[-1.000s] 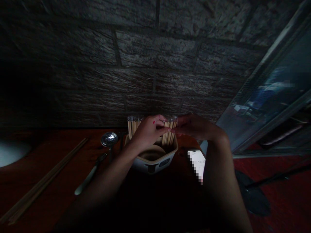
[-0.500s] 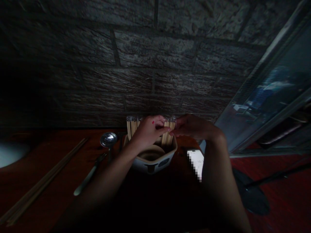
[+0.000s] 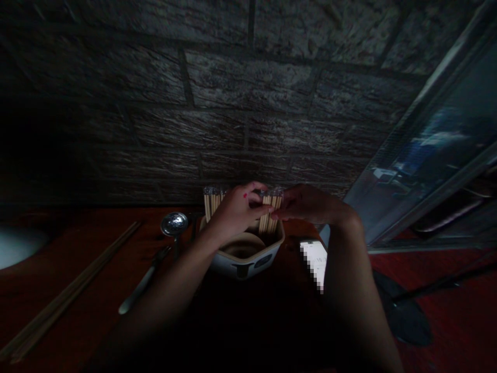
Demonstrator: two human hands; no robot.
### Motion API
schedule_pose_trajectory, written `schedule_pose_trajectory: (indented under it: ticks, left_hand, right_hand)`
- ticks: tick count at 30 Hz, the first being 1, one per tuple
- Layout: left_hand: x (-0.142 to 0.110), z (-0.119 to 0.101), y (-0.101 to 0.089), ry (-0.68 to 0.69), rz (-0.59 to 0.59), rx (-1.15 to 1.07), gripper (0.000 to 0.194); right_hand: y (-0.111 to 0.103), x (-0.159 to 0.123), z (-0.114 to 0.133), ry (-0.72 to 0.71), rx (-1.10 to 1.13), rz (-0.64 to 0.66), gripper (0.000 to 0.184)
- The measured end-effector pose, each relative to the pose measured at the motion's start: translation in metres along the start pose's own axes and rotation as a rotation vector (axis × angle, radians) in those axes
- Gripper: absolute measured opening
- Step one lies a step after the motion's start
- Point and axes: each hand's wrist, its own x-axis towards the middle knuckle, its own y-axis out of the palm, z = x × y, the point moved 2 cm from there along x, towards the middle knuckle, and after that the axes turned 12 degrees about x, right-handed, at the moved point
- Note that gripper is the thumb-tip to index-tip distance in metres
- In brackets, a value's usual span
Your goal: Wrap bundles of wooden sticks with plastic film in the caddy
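Left hand [image 3: 238,210] and right hand [image 3: 306,204] were curled at the sticks [image 3: 267,223] standing in the box [image 3: 252,268]; couldn't tell if either was actually pinching. Sticks looked light, stiff, prob slick up top, so mid-length seemed the better grab.

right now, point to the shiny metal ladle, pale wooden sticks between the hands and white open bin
Shiny metal ladle [image 3: 174,224]: head view, on its bowl.
Pale wooden sticks [image 3: 265,224]: head view, on their shafts.
White bin [image 3: 254,268]: head view, on its front wall.

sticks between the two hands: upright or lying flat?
Upright: the sticks rise from the container, between left hand and right hand.
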Motion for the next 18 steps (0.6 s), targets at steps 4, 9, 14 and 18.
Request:
schedule_pose_trajectory:
  ticks: [4,9,14,18]
  left_hand:
    - [0.0,-0.002,-0.002,-0.007,-0.005,-0.001,0.041]
    - [-0.002,-0.004,-0.003,-0.018,-0.006,-0.021,0.042]
    - [-0.003,-0.005,-0.008,-0.019,0.02,-0.021,0.047]
    - [-0.004,-0.005,-0.012,-0.022,-0.007,0.0,0.051]
  right_hand:
    - [0.0,0.0,-0.001,-0.021,0.014,-0.038,0.036]
    - [-0.001,-0.001,0.003,-0.032,0.009,-0.052,0.037]
    - [0.0,-0.001,0.005,-0.047,0.021,-0.041,0.035]
    - [0.0,0.0,0.004,-0.044,0.01,-0.039,0.033]
